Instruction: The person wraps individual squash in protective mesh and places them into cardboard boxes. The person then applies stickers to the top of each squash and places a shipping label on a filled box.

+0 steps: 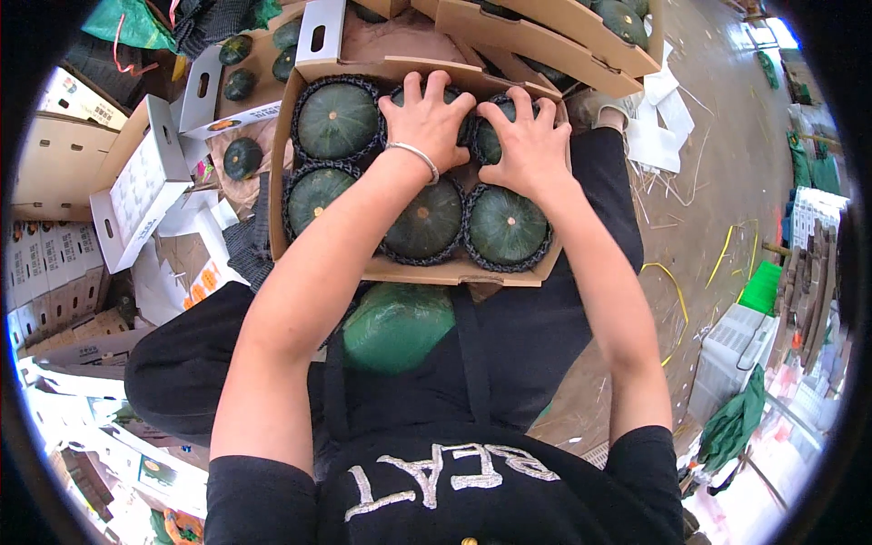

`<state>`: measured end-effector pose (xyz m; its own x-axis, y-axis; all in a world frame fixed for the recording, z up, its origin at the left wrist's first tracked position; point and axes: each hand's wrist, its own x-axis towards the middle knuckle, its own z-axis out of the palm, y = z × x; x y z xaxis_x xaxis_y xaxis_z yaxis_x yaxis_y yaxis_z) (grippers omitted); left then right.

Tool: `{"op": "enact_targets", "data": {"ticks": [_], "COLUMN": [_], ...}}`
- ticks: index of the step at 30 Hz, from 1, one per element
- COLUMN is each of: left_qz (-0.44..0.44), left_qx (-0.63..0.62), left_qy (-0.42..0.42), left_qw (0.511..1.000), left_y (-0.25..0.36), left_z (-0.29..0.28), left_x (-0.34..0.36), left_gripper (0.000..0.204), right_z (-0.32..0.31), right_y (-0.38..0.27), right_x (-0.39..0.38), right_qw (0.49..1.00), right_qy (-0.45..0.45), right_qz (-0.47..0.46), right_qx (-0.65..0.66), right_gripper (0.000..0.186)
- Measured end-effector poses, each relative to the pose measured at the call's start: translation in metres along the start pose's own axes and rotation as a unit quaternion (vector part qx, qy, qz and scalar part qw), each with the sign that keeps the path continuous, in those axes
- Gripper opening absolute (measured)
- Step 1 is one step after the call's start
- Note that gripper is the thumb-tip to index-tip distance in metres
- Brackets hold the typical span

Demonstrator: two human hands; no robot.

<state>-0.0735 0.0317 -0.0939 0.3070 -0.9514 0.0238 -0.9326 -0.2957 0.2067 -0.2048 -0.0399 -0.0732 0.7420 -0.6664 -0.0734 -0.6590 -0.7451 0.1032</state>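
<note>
Over the middle squash of the far row, my left hand curls its fingers and covers most of the squash. My right hand clasps the far right squash, its thumb at the near side. Both sit in an open cardboard box on my lap. The box also holds a far left squash, a near left squash, a near middle squash and a near right squash. All are dark green, and black foam nets show round several of them.
Other cardboard boxes with squashes stand close beyond mine. At the left are loose small squashes, a white carton and stacked cartons. White paper and yellow strapping lie on the floor at the right, near a grey crate.
</note>
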Motion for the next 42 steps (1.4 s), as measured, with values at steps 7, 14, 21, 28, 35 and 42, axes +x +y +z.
{"op": "enact_targets", "data": {"ticks": [7,14,21,28,35,42], "left_qz": [0.034,-0.23,-0.274,-0.12,-0.333,-0.402], "left_qx": [-0.068,-0.081,-0.137,-0.2,-0.004,0.021], "left_qy": [-0.046,0.153,0.001,-0.195,-0.207,-0.238], "left_qw": [0.996,0.958,0.952,0.953,0.92,0.884], "left_y": [-0.008,-0.078,-0.127,-0.273,-0.467,-0.394], "left_z": [-0.009,-0.045,-0.032,-0.1,-0.022,0.088], "left_x": [-0.002,-0.096,-0.117,-0.098,-0.312,-0.376], "left_gripper": [0.081,0.061,0.019,0.034,0.016,0.107], "right_z": [0.008,-0.002,0.048,0.036,-0.002,-0.016], "right_y": [0.036,0.034,0.082,0.114,0.108,0.079], "right_x": [0.024,-0.057,-0.04,0.013,-0.04,-0.039], "right_qw": [0.972,0.968,0.908,0.96,0.932,0.952], "right_qy": [-0.074,0.206,0.022,0.027,-0.004,-0.065], "right_qz": [-0.181,-0.037,0.153,-0.003,0.09,0.068], "right_qx": [0.13,0.134,0.39,0.279,0.35,0.29], "right_gripper": [0.08,0.055,0.02,0.028,0.03,0.028]}}
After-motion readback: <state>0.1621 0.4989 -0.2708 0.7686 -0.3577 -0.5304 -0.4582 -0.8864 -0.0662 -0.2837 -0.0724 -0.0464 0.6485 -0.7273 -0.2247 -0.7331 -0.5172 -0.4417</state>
